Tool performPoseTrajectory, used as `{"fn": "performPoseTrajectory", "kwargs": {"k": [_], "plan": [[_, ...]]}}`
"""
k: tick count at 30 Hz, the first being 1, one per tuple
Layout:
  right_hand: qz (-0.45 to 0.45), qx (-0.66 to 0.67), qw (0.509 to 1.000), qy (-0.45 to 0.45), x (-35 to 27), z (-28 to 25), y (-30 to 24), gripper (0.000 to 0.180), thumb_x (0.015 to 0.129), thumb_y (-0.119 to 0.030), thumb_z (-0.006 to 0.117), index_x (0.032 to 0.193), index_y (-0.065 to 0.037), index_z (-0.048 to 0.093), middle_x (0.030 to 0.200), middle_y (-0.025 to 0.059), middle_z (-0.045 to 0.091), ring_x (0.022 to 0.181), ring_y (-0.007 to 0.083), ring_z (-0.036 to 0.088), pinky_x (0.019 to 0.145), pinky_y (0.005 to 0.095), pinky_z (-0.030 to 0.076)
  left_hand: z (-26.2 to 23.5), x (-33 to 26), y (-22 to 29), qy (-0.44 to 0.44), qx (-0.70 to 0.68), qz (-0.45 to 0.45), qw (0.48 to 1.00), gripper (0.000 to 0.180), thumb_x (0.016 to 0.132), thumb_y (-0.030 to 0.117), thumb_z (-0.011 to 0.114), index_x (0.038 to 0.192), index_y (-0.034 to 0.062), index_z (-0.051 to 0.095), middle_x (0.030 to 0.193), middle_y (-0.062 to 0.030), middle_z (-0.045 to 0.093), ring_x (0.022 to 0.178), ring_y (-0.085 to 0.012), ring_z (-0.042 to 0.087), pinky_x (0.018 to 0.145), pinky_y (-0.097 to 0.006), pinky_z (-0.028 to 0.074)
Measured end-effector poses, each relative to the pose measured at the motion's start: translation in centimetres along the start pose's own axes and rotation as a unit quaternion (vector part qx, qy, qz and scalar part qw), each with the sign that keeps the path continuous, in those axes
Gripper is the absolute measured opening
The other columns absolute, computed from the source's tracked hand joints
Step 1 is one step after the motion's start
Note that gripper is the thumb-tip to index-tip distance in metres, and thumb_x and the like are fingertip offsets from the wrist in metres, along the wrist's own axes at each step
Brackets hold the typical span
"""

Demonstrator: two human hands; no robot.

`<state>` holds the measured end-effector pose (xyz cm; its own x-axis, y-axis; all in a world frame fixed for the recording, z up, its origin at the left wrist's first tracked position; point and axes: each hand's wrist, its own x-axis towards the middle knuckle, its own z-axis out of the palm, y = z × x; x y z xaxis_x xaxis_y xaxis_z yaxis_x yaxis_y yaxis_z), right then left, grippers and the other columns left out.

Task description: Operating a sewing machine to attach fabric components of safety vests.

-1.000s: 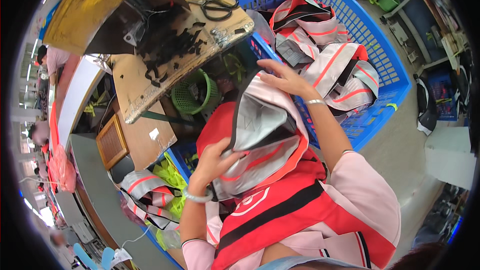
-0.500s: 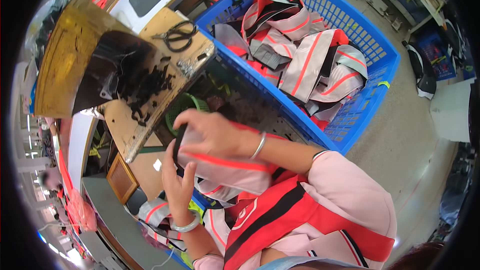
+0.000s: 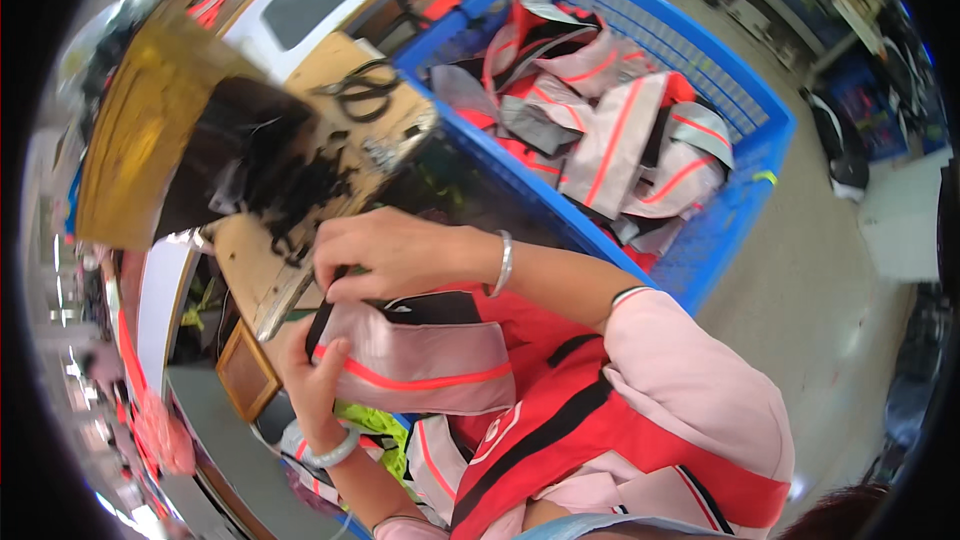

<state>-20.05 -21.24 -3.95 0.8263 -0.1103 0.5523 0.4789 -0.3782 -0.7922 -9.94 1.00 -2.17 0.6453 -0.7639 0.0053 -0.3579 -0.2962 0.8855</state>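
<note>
Since the frame half a second ago, the right hand [image 3: 390,252] has lifted off the face of the pale fabric piece [image 3: 430,345] to its upper left corner, and the left hand [image 3: 313,372] has shifted outward to the left, so more of the orange stripe [image 3: 440,381] shows. The piece is in front of the body, below the right hand and to the right of the left one, its long axis running roughly left to right. Both hands are close together at its left end: the left is clamped there, thumb on the face near the stripe and fingers mostly hidden behind, while the right pinches near the black edge [image 3: 318,325] at the corner, its exact grip too blurred to tell. The right end reaches away from both hands, against the red and pink shirt [image 3: 545,440]. The right forearm [image 3: 560,282] crosses above the piece, between it and the blue basket [image 3: 685,290], which holds similar pieces [image 3: 620,155]. The edge of the wooden worktable [image 3: 250,270] comes near the fingers on the upper left, with black scraps [image 3: 300,180] and scissors [image 3: 365,90] farther up it. The wider room is to the right, where grey floor [image 3: 770,340] shows beyond the right sleeve [image 3: 700,370]
</note>
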Motion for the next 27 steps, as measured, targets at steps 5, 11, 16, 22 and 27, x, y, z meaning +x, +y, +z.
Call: {"fn": "performPoseTrajectory", "kwargs": {"k": [5,11,16,22,27], "plan": [[0.025,-0.067,0.997,0.024,1.6,1.5,1.7,0.014,0.084,-0.017,0.064,0.09,-0.005,0.066,0.085,0.0111,0.067,0.081,0.0286,0.066,0.072,0.0374,0.051,-2.0,2.5,-0.7,-0.025,0.04,0.007,0.999,0.033,0.078,0.012,0.075,0.106,-0.0016,0.066,0.092,-0.002,0.067,0.086,-0.0085,0.059,0.077,-0.024,0.048],[0.138,0.044,0.989,0.031,4.6,2.2,2.9,0.013,0.089,-0.012,0.065,0.093,0.001,0.064,0.083,0.0033,0.063,0.077,0.0101,0.059,0.069,0.0254,0.048,-4.7,5.7,-1.2,-0.045,-0.078,-0.034,0.995,0.031,0.078,0.012,0.073,0.105,-0.0013,0.066,0.092,0.0008,0.066,0.087,-0.0056,0.057,0.079,-0.023,0.047],[0.162,0.024,0.986,0.033,7.2,2.3,4.2,0.015,0.089,-0.015,0.065,0.093,0.0,0.063,0.078,-0.002,0.06,0.073,0.0048,0.052,0.065,0.0215,0.044,-6.5,8.0,-1.8,-0.062,-0.142,-0.075,0.985,0.034,0.08,0.013,0.073,0.111,0.0005,0.065,0.094,0.0018,0.067,0.084,-0.0049,0.058,0.077,-0.021,0.047],[0.168,0.068,0.982,0.056,10.0,2.4,6.6,0.019,0.089,-0.017,0.064,0.092,0.002,0.064,0.076,0.0007,0.062,0.07,0.0057,0.053,0.064,0.0231,0.045,-7.4,10.9,-2.9,-0.04,-0.202,-0.101,0.973,0.038,0.08,0.014,0.075,0.114,0.0016,0.065,0.093,0.0006,0.067,0.082,-0.006,0.06,0.076,-0.021,0.048],[0.175,0.081,0.979,0.066,11.0,2.9,8.5,0.02,0.089,-0.018,0.064,0.092,0.002,0.065,0.074,0.0005,0.061,0.067,0.0056,0.051,0.06,0.0232,0.043,-8.0,12.5,-3.9,-0.032,-0.233,-0.127,0.964,0.037,0.079,0.013,0.074,0.113,0.002,0.065,0.09,0.0005,0.067,0.079,-0.0062,0.061,0.073,-0.021,0.048]]}}
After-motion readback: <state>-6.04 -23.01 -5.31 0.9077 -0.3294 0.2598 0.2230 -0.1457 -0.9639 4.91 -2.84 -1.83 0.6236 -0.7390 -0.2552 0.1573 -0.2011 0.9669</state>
